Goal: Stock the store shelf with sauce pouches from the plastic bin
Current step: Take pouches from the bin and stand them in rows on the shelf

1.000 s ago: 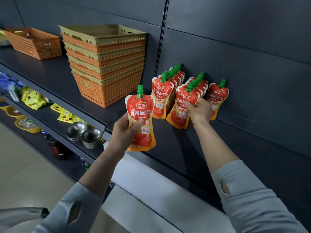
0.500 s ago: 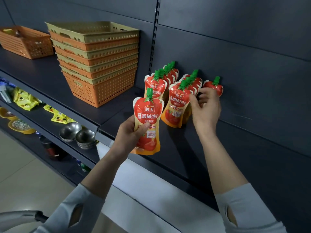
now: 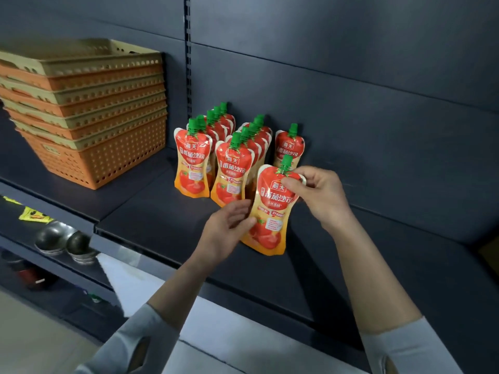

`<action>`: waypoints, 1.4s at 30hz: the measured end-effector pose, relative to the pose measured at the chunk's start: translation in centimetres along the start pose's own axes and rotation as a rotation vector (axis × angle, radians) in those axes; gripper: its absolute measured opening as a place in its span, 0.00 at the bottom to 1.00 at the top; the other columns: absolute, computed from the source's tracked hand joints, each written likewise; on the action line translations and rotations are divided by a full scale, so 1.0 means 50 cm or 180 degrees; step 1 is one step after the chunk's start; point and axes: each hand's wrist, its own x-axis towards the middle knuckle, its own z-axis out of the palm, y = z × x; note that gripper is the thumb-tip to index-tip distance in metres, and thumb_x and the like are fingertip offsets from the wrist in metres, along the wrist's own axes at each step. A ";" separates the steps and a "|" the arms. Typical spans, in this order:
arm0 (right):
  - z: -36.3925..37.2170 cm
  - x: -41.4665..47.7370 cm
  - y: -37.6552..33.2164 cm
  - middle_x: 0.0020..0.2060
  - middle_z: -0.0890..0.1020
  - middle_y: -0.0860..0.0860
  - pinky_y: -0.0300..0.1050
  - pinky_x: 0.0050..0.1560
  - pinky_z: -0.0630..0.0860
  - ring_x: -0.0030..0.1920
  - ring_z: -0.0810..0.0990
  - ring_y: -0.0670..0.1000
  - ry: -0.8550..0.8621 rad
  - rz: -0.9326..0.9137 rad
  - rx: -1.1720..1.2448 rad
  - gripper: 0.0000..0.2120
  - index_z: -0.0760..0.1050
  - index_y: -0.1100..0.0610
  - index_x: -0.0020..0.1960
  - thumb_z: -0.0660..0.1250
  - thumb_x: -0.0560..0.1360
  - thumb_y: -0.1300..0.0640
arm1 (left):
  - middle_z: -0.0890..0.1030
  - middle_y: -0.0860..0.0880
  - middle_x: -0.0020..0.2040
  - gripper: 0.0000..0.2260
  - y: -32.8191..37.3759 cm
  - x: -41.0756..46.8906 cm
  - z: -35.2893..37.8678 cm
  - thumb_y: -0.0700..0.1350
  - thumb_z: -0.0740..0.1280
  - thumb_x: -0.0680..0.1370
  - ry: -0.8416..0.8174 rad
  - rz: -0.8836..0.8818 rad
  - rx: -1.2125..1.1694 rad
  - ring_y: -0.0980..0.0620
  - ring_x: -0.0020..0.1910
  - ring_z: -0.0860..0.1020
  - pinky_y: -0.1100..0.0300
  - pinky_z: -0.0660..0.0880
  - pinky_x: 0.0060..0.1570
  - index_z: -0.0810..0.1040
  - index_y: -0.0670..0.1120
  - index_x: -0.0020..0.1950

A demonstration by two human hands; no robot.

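Both my hands hold one sauce pouch (image 3: 272,209); left hand (image 3: 229,228) curls round its lower edge, right hand (image 3: 321,195) pinches its top corner, covering that shoulder; it sits at 5 o'clock of the stocked rows (image 3: 232,168); whether its base touches the shelf (image 3: 162,225) I cannot tell.

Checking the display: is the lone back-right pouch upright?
Upright: the lone sauce pouch has its green cap on top; its base is hidden.

Head view: we look forward and down, close to the shelf (image 3: 162,225); blurred floor (image 3: 32,336), probably, at 7 o'clock.
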 end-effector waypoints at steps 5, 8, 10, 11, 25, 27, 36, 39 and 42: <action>-0.062 0.057 0.039 0.44 0.87 0.48 0.51 0.51 0.83 0.47 0.86 0.48 0.0475 0.0029 -0.0590 0.03 0.83 0.53 0.46 0.71 0.78 0.56 | 0.76 0.52 0.66 0.19 -0.035 0.032 0.050 0.43 0.67 0.78 -0.0089 0.0040 0.0677 0.54 0.66 0.73 0.58 0.71 0.66 0.73 0.50 0.68; -0.060 0.097 0.056 0.46 0.86 0.49 0.53 0.54 0.82 0.49 0.85 0.48 0.0537 -0.0059 -0.0919 0.06 0.84 0.57 0.52 0.70 0.79 0.57 | 0.69 0.51 0.72 0.22 -0.047 0.064 0.082 0.44 0.65 0.79 -0.0248 0.0139 0.1354 0.53 0.71 0.68 0.58 0.67 0.68 0.67 0.49 0.73; -0.055 0.122 0.063 0.47 0.86 0.48 0.53 0.54 0.82 0.49 0.84 0.48 0.0573 -0.0113 -0.0934 0.07 0.84 0.57 0.54 0.70 0.78 0.57 | 0.64 0.50 0.75 0.25 -0.054 0.087 0.103 0.43 0.65 0.80 -0.0323 0.0213 0.1723 0.52 0.74 0.63 0.62 0.61 0.70 0.63 0.47 0.76; -0.053 0.134 0.066 0.47 0.86 0.48 0.53 0.55 0.82 0.50 0.84 0.47 0.0593 -0.0128 -0.0903 0.08 0.84 0.57 0.55 0.71 0.78 0.57 | 0.61 0.49 0.77 0.27 -0.057 0.097 0.113 0.43 0.65 0.80 -0.0336 0.0229 0.1843 0.51 0.75 0.60 0.62 0.59 0.71 0.60 0.46 0.77; -0.040 0.245 0.116 0.57 0.85 0.50 0.54 0.57 0.81 0.55 0.83 0.48 0.0830 -0.0382 -0.1015 0.13 0.82 0.56 0.62 0.71 0.78 0.55 | 0.48 0.47 0.80 0.34 -0.094 0.200 0.179 0.45 0.63 0.80 -0.0153 0.0357 0.2555 0.48 0.78 0.52 0.57 0.55 0.75 0.46 0.48 0.79; -0.043 0.248 0.115 0.58 0.84 0.51 0.54 0.57 0.81 0.57 0.82 0.49 0.0721 -0.0445 -0.1201 0.14 0.80 0.55 0.63 0.69 0.79 0.55 | 0.49 0.48 0.80 0.33 -0.096 0.205 0.180 0.46 0.63 0.80 -0.0153 0.0386 0.2599 0.48 0.78 0.52 0.58 0.55 0.74 0.47 0.48 0.79; -0.054 0.229 0.112 0.59 0.83 0.53 0.48 0.56 0.80 0.57 0.82 0.52 0.0647 -0.0853 -0.1974 0.15 0.77 0.57 0.65 0.68 0.80 0.55 | 0.52 0.47 0.79 0.33 -0.098 0.206 0.179 0.45 0.65 0.79 -0.0161 0.0418 0.2602 0.49 0.78 0.53 0.58 0.56 0.74 0.49 0.47 0.79; -0.056 0.214 0.111 0.60 0.82 0.53 0.51 0.57 0.80 0.58 0.81 0.53 0.0754 -0.0895 -0.2170 0.17 0.75 0.55 0.67 0.68 0.79 0.55 | 0.57 0.48 0.78 0.31 -0.091 0.202 0.170 0.44 0.65 0.79 -0.0164 0.0443 0.2465 0.50 0.77 0.55 0.61 0.54 0.74 0.54 0.46 0.78; -0.065 0.188 0.111 0.59 0.81 0.54 0.54 0.57 0.79 0.57 0.80 0.54 0.0897 -0.0935 -0.2278 0.19 0.74 0.56 0.68 0.68 0.79 0.57 | 0.65 0.48 0.75 0.28 -0.075 0.181 0.151 0.41 0.67 0.78 -0.0071 0.0558 0.2270 0.52 0.75 0.62 0.66 0.56 0.71 0.61 0.46 0.76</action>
